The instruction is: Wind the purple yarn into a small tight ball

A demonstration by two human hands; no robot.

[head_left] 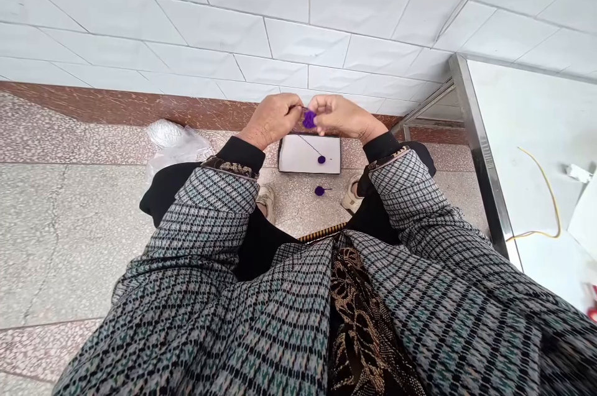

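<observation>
My left hand [275, 117] and my right hand [340, 115] meet in front of me, fingers pinched on a small purple yarn piece [308, 119] held between them. A thin dark thread runs down from it to a purple yarn ball [321, 160] lying on a white box lid [303, 156] on the floor. A second purple ball [319, 191] lies on the floor just in front of the lid, between my shoes. Both arms wear checked sleeves with black cuffs.
A clear plastic bag with white material [170, 135] sits on the floor at left by the wall. A metal-edged white table [513, 128] stands at right with a yellow cord [550, 197] on it. White tiled wall lies ahead.
</observation>
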